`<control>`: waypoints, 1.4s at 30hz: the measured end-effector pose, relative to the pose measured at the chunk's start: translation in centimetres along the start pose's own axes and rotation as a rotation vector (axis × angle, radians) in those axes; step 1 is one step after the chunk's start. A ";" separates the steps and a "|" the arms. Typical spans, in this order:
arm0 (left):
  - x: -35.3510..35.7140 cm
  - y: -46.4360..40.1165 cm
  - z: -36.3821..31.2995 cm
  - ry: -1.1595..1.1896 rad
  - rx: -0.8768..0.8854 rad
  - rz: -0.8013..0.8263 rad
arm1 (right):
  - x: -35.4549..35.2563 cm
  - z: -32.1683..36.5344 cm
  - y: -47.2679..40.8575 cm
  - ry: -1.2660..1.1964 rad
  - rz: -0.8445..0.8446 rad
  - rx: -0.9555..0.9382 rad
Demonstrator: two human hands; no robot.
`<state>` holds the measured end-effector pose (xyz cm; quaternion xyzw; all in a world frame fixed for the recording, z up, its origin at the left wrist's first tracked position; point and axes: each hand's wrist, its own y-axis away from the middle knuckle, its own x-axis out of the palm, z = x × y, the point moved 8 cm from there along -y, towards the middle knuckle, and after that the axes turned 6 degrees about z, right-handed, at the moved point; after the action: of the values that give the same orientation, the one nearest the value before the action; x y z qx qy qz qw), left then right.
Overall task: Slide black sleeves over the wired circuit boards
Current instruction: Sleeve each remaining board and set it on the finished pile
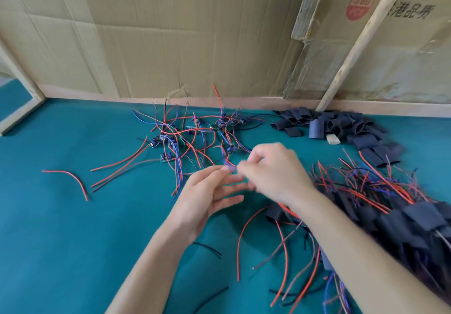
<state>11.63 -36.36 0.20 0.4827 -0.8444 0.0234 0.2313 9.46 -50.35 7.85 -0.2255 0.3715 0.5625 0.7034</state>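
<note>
My left hand point(210, 191) and my right hand point(273, 169) meet above the teal table point(73, 228), both blurred by motion. Their fingertips pinch the blue and red wires point(225, 159) of one small circuit board point(230, 148) that hangs just beyond them. A tangle of bare wired circuit boards point(185, 133) lies further back. Empty black sleeves point(336, 126) are heaped at the back right. Boards with black sleeves on them point(402, 213) are piled along the right, under my right forearm.
Loose red and black wires point(70, 177) lie scattered on the left and near the front edge. A cardboard wall point(170, 33) with a wooden frame point(353, 45) closes off the back of the table. A small white block point(333, 139) sits among the sleeves.
</note>
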 end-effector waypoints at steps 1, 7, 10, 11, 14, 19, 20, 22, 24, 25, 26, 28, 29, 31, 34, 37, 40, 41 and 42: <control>0.4 0.1 0.2 -0.013 -0.024 0.038 | 0.8 0.3 0.9 0.024 0.028 -0.035; 1.4 0.7 0.9 -0.073 -0.111 0.174 | 2.5 0.8 3.1 0.231 0.269 -0.213; 0.8 0.2 0.0 -0.038 0.027 0.117 | -0.6 0.6 0.3 0.216 0.246 -0.232; 0.7 0.1 -0.5 -0.023 0.098 0.105 | -2.4 0.4 -1.4 0.210 0.138 -0.225; 0.8 0.3 -1.7 -0.016 0.231 0.146 | -5.1 -2.1 -7.5 0.447 -0.027 -0.073; 1.3 0.7 -2.6 -0.009 0.267 0.262 | -3.4 -7.7 -13.7 0.663 0.208 0.101; 1.4 0.7 -2.6 -0.020 0.260 0.264 | -3.5 -8.0 -14.2 0.639 0.197 0.100; 1.4 0.7 -2.5 -0.031 0.245 0.258 | -3.8 -8.2 -14.6 0.612 0.153 0.087; 1.4 0.8 -2.4 -0.031 0.239 0.245 | -4.3 -8.2 -14.5 0.555 0.077 0.085; 1.5 0.8 -2.4 -0.027 0.241 0.238 | -4.7 -8.3 -14.3 0.514 0.028 0.095; 1.5 0.8 -2.4 -0.023 0.242 0.228 | -5.2 -8.2 -13.8 0.475 -0.007 0.103; 1.3 0.7 -2.2 -0.028 0.231 0.200 | -5.9 -7.6 -12.3 0.378 -0.055 0.093; 1.1 0.6 -2.1 -0.039 0.228 0.179 | -6.2 -6.8 -11.2 0.292 -0.085 0.067; 0.7 0.4 -1.8 -0.078 0.222 0.119 | -6.1 -5.0 -8.4 0.030 -0.148 -0.002; 0.2 0.1 -1.1 -0.136 0.210 0.024 | -2.8 -1.7 -3.1 -0.284 -0.116 -0.177; 0.2 0.1 -0.6 -0.235 0.229 -0.026 | 1.3 0.1 0.8 -0.374 -0.090 -0.289; 0.7 0.5 -0.5 -0.370 0.271 -0.023 | 4.0 -0.7 2.9 -0.463 -0.063 -0.246; 0.8 0.6 -0.6 -0.396 0.278 -0.023 | 4.6 -0.9 3.3 -0.533 -0.021 -0.234; 0.8 0.6 -0.6 -0.411 0.278 -0.025 | 5.0 -1.0 3.5 -0.604 0.033 -0.239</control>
<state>11.02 -36.51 1.21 0.5149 -0.8563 0.0379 -0.0136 6.27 -47.01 3.74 -0.1235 0.0810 0.6547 0.7413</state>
